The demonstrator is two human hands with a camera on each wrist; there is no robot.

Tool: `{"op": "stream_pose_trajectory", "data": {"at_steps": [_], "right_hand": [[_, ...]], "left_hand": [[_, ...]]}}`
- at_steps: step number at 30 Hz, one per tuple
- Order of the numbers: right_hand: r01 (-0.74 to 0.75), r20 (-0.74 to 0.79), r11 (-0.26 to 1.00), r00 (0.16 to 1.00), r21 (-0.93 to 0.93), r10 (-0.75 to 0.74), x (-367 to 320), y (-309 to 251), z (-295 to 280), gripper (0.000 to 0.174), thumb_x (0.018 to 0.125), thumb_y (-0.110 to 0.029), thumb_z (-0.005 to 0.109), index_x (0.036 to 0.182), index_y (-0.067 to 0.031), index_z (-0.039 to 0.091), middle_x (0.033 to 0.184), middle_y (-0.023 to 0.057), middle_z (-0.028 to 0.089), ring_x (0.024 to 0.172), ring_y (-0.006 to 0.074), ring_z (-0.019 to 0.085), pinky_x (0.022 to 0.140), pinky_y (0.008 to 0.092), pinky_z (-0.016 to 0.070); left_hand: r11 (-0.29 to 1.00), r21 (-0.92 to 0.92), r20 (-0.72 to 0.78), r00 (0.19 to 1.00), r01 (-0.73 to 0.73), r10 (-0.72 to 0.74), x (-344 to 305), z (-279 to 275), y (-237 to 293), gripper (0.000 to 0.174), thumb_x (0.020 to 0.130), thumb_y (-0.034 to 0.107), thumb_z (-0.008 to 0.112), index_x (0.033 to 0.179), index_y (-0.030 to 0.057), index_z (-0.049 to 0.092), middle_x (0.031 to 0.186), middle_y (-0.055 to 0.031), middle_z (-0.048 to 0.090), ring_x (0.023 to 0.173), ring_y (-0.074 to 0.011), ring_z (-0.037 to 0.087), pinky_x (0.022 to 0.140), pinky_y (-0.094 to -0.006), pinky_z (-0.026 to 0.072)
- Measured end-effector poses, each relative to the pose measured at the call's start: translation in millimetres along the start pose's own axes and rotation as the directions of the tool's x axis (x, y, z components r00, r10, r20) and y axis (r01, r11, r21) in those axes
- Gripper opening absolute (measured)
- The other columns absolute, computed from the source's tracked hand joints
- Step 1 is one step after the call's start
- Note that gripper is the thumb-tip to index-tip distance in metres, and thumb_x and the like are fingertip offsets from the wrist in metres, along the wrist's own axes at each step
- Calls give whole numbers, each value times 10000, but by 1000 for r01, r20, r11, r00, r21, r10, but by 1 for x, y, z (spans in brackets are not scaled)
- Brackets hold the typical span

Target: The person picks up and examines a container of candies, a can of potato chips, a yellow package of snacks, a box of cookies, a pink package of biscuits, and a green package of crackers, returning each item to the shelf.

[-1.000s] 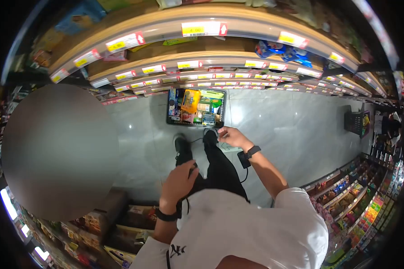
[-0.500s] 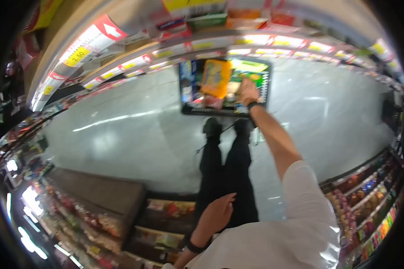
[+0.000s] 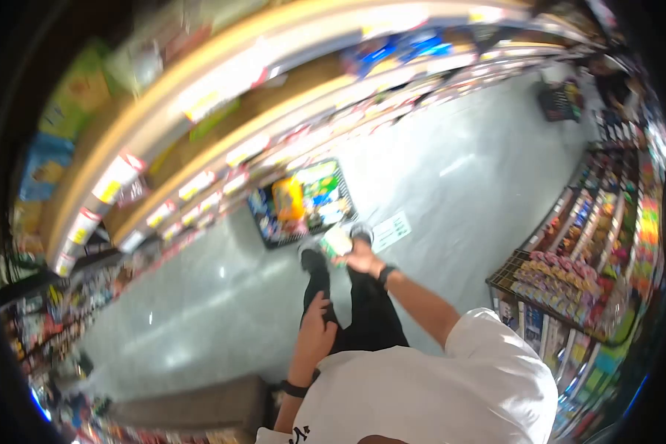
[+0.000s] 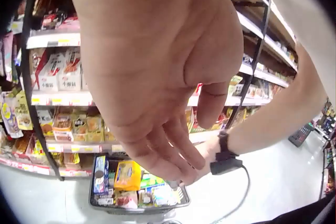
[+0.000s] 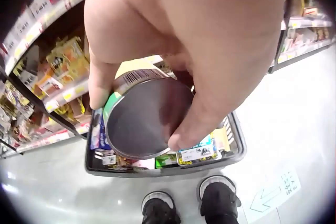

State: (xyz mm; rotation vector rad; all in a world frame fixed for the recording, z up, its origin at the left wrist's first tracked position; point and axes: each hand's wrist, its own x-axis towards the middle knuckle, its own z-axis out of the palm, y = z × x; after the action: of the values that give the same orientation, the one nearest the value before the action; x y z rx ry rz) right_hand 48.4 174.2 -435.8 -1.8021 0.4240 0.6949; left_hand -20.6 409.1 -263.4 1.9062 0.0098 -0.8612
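A cylindrical can (image 5: 149,116) with a dark metal end, a barcode and a green and pale label is in my right hand (image 5: 189,40), fingers and thumb gripping its sides. In the head view the can (image 3: 337,242) shows blurred, just in front of the right hand (image 3: 364,257). The shopping basket (image 5: 126,171) is below it on the floor, packed with groceries, an orange packet (image 3: 288,198) among them. My left hand (image 3: 318,329) hangs over the left thigh with nothing in it; in the left wrist view its fingers (image 4: 173,148) are loosely bent.
Store shelves (image 4: 63,98) with packaged goods and price labels run along the far side of the basket. Another dark basket (image 3: 556,101) is farther down the aisle. A display rack (image 3: 547,288) stands at the right. A floor sign with an arrow (image 5: 273,195) lies beside my feet.
My right hand went down into the basket, then came up out of it and back toward my body with the can. The view has turned, tilting the aisle; the left hand stays near my thigh.
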Motion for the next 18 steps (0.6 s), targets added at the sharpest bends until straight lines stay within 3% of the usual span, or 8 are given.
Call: {"op": "stream_pose_trajectory", "data": {"at_steps": [2, 3, 6, 7, 10, 12, 15, 18], "right_hand": [[65, 21, 974, 997, 216, -72, -45, 18, -5, 610, 815, -228, 891, 1293, 43, 629, 1209, 126, 723, 1116, 206, 670, 983, 363, 535], [60, 1, 972, 998, 226, -62, -80, -5, -19, 630, 832, -228, 887, 1326, 41, 602, 1223, 113, 711, 1123, 189, 655, 988, 354, 528], [175, -17, 954, 984, 244, -176, -172, -53, -62, 693, 879, -282, 863, 1393, 47, 534, 1259, 111, 672, 1163, 177, 615, 1027, 345, 491], [201, -24, 952, 979, 230, -201, -205, -72, -79, 689, 888, -313, 854, 1388, 44, 542, 1259, 119, 669, 1171, 185, 610, 1036, 348, 481], [323, -140, 938, 942, 122, -306, -280, -72, -109, 635, 946, -391, 786, 1387, 13, 572, 1260, 131, 665, 1163, 224, 610, 1042, 359, 467], [275, -254, 958, 935, 81, -246, -319, -51, -127, 584, 1002, -384, 713, 1417, 0, 565, 1245, 126, 669, 1152, 233, 613, 1035, 367, 471], [292, -430, 912, 890, 287, -150, -387, -21, -162, 496, 1055, -304, 626, 1447, -11, 550, 1212, 113, 672, 1096, 212, 635, 992, 352, 501], [407, -493, 744, 862, 530, -121, -451, 20, -198, 581, 1045, -287, 651, 1525, -6, 487, 1189, 99, 647, 951, 142, 657, 833, 301, 549]], "left_hand": [[942, 231, -79, 961, -242, 266, -6, -6, 17, 786, 891, 104, 679, 1560, -83, 310, 1472, -293, 506, 1336, -440, 508, 1137, -489, 408], [939, 292, -15, 980, -183, 196, -5, -13, 36, 1017, 822, 206, 812, 1590, -91, 214, 1564, -302, 386, 1415, -453, 412, 1191, -499, 340], [788, 433, 47, 884, -438, 466, -1, -7, 86, 1234, 701, 294, 930, 1603, -76, 174, 1579, -298, 361, 1420, -452, 407, 1202, -489, 334], [728, 436, 123, 837, -529, 534, 5, 0, 101, 1356, 608, 319, 986, 1606, -70, 155, 1596, -296, 324, 1441, -454, 379, 1219, -487, 316], [672, 326, 315, 746, -665, 586, 13, 49, 136, 1354, 596, 295, 997, 1606, -57, 166, 1594, -292, 328, 1459, -451, 364, 1218, -485, 323], [679, 256, 436, 709, -688, 554, 4, 87, 182, 1330, 588, 285, 1001, 1598, -37, 196, 1561, -290, 380, 1459, -456, 377, 1200, -493, 353], [580, 201, 542, 582, -790, 606, -9, 146, 233, 1307, 596, 287, 998, 1589, -21, 205, 1521, -301, 426, 1423, -472, 424, 1184, -504, 375], [683, 39, 596, 565, -730, 570, -19, 220, 255, 1276, 615, 301, 995, 1583, -12, 224, 1505, -299, 441, 1390, -474, 465, 1162, -502, 405]]}}
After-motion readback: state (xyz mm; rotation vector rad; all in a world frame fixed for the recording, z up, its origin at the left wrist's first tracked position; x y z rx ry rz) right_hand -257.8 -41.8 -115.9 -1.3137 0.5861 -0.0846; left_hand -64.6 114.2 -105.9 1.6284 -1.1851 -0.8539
